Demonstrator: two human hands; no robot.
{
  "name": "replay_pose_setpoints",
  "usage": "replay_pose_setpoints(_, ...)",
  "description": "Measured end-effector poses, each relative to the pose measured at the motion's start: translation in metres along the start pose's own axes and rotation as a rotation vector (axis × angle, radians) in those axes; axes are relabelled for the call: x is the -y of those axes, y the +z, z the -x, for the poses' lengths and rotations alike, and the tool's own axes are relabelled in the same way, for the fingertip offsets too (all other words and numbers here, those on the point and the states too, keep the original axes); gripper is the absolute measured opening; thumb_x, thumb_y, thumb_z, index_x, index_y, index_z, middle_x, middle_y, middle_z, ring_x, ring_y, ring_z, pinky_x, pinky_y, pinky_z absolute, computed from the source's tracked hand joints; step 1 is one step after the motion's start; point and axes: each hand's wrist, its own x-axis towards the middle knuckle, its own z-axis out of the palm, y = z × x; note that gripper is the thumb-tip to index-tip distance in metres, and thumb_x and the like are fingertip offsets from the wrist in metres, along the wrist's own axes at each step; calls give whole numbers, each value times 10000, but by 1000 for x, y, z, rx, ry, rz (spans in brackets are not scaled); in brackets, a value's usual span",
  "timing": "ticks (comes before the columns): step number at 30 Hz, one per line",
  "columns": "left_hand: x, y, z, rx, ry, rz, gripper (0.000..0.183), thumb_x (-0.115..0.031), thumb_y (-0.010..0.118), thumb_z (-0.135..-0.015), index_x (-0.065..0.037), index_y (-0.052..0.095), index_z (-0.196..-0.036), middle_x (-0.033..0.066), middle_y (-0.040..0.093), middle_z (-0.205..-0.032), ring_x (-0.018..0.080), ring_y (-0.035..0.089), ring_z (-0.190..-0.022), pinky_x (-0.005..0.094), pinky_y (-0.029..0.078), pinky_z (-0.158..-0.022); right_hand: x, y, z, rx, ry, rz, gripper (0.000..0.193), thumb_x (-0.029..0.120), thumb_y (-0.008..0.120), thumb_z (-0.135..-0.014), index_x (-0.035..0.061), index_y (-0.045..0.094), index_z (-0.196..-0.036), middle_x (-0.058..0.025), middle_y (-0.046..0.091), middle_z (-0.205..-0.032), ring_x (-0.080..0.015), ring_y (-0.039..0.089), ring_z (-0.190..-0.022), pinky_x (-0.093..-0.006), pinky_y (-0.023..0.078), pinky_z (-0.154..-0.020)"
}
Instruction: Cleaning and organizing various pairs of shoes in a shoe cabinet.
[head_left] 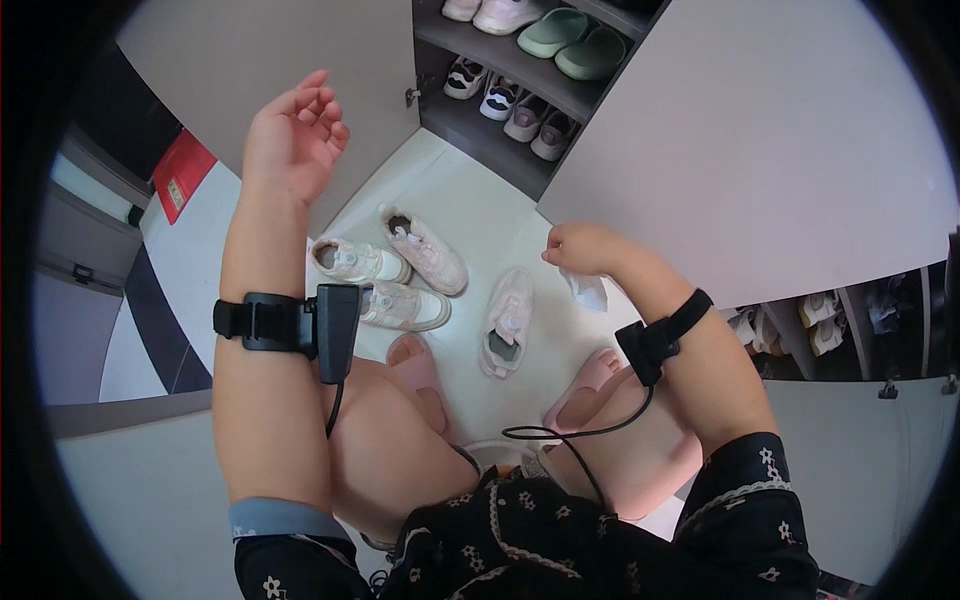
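My left hand (292, 145) is raised in front of the left cabinet door (370, 80), palm up. Its fingers are loosely bent and hold nothing. Lower and to the right, my right hand (585, 248) is closed on a crumpled white tissue (587, 291), which hangs below the fingers beside the right door (770, 150). On the floor between my arms lie two cream sneakers, one farther (362, 262) and one nearer (408, 306). Two pale pink sneakers lie apart, one beside the cream pair (428, 252) and one more to the right (508, 322).
Between the doors stands a shoe cabinet (475, 135) with several shoes and green clogs (570, 42) on its shelves. At right, another compartment holds more shoes (826, 325). My feet wear pink slippers (412, 365). A red packet (184, 178) lies at far left.
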Motion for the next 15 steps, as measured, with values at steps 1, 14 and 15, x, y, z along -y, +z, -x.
replay_pose_setpoints(1,-2,-3,0,4,6,3,279,-71,502,-850,-11,543,-1119,43,570,-829,136,543,-720,279,456,-621,1,-1,1,2,-3,-6,342,319,546,-843,43,666,-1004,-177,660,-975,-346,617,-920,-438,473,-820)
replay_pose_setpoints(14,-7,-9,9,-56,26,-18,273,-69,485,-850,-18,541,-1113,31,558,-823,127,541,-704,269,458,-611,13,-4,2,-2,3,73,340,329,533,-852,64,662,-1021,-149,661,-989,-319,618,-928,-421,479,-807)
replay_pose_setpoints(15,-7,-8,9,-49,24,-16,265,-75,491,-863,-23,542,-1118,25,561,-831,121,548,-715,263,464,-625,16,-5,2,24,10,77,367,323,513,-851,47,663,-1040,-158,654,-1043,-332,612,-973,-429,472,-844)
